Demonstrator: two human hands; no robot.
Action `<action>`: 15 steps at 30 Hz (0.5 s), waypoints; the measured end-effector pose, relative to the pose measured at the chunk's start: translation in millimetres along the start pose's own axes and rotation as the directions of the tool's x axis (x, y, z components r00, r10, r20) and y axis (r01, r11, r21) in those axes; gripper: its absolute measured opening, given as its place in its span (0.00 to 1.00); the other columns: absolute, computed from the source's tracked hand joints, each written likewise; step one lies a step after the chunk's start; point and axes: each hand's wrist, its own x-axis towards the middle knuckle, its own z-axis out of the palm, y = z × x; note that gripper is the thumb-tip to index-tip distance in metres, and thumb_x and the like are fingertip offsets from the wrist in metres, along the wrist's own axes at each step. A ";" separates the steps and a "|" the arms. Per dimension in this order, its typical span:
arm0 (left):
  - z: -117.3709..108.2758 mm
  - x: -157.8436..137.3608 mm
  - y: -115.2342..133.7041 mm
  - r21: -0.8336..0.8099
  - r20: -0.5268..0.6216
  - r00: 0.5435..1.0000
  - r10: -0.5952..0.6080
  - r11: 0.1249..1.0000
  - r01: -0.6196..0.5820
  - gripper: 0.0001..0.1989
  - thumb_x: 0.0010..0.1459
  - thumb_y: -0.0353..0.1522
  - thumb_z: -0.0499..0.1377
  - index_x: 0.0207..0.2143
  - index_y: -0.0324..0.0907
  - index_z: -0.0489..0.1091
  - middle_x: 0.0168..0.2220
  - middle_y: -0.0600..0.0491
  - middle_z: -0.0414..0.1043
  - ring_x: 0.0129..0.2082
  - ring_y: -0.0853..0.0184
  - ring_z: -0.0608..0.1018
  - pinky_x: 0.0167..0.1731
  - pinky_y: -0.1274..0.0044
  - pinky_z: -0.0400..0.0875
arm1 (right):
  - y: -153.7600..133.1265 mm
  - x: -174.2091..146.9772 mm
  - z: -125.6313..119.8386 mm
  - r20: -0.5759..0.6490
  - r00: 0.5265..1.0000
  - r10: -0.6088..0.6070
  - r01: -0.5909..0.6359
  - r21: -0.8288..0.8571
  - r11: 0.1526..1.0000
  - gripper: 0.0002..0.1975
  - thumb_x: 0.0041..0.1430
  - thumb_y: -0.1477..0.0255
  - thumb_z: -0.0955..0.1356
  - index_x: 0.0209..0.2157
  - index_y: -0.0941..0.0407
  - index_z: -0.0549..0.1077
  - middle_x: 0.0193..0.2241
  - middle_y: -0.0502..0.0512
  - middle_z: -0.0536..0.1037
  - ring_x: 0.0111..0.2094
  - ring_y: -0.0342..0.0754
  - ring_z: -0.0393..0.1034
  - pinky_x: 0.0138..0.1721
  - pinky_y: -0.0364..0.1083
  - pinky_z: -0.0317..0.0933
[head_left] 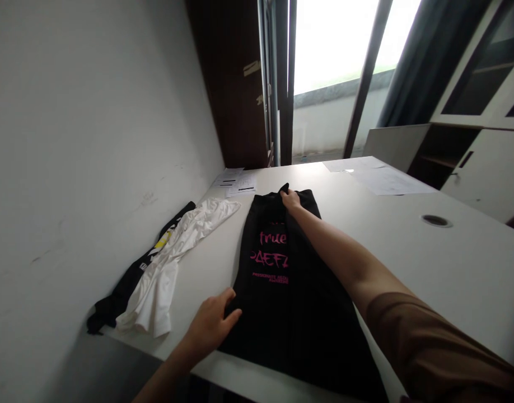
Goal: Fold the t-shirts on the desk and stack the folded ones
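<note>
The right hand [290,200] pinches the far edge of the black garment [261,330] on the surface [378,252]; whether the left hand [213,320], at its left edge, grips, I cannot tell. Left, a white garment [187,229] overlaps a dark printed garment [129,288]; papers [393,180] lie far right.

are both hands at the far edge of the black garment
No, only the right hand holds the black garment by its far edge; the left hand is nearer, at its left side.

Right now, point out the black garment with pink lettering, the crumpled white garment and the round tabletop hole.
Black garment with pink lettering [297,313]: head view, its front.
Crumpled white garment [167,261]: head view, middle folds.
Round tabletop hole [437,221]: head view, dark opening.
</note>
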 end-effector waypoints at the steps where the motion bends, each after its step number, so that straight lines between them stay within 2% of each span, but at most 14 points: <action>1: 3.9 -0.5 10.7 -0.017 0.011 0.999 0.030 0.999 -0.030 0.06 0.63 0.32 0.60 0.43 0.45 0.69 0.37 0.55 0.78 0.38 0.63 0.80 0.38 0.77 0.65 | 2.3 4.3 -4.5 -0.035 0.999 0.025 -0.022 0.065 0.998 0.16 0.67 0.66 0.65 0.48 0.59 0.79 0.43 0.62 0.82 0.47 0.56 0.75 0.50 0.49 0.66; 5: 21.5 5.5 47.9 -0.060 0.068 0.989 0.129 0.990 -0.125 0.11 0.60 0.32 0.62 0.46 0.46 0.71 0.40 0.54 0.79 0.40 0.61 0.80 0.40 0.75 0.68 | 15.1 18.8 -25.8 -0.104 0.987 0.122 -0.084 0.316 0.945 0.14 0.64 0.67 0.67 0.46 0.58 0.79 0.36 0.57 0.82 0.40 0.52 0.75 0.45 0.47 0.69; 10: 33.2 12.9 73.1 -0.072 0.113 0.961 0.253 0.967 -0.246 0.20 0.60 0.33 0.62 0.55 0.50 0.71 0.48 0.53 0.81 0.48 0.56 0.81 0.48 0.69 0.72 | 31.0 38.1 -58.1 -0.100 0.965 0.241 -0.144 0.569 0.810 0.13 0.63 0.69 0.69 0.46 0.60 0.78 0.31 0.54 0.79 0.33 0.48 0.74 0.38 0.45 0.71; 13: 41.7 14.3 80.5 -0.049 0.183 0.926 0.331 0.943 -0.328 0.27 0.58 0.34 0.63 0.61 0.50 0.69 0.52 0.52 0.80 0.51 0.53 0.81 0.52 0.66 0.74 | 41.4 45.3 -77.6 -0.065 0.954 0.293 -0.187 0.633 0.751 0.14 0.66 0.69 0.67 0.49 0.60 0.76 0.30 0.54 0.79 0.31 0.48 0.74 0.36 0.46 0.71; 15: 50.6 16.2 82.1 -0.024 0.223 0.893 0.392 0.918 -0.396 0.31 0.57 0.33 0.64 0.63 0.49 0.66 0.55 0.50 0.78 0.52 0.53 0.81 0.53 0.66 0.74 | 51.6 42.9 -87.1 -0.009 0.955 0.296 -0.238 0.575 0.783 0.15 0.69 0.66 0.65 0.50 0.60 0.76 0.33 0.56 0.80 0.32 0.49 0.75 0.37 0.47 0.72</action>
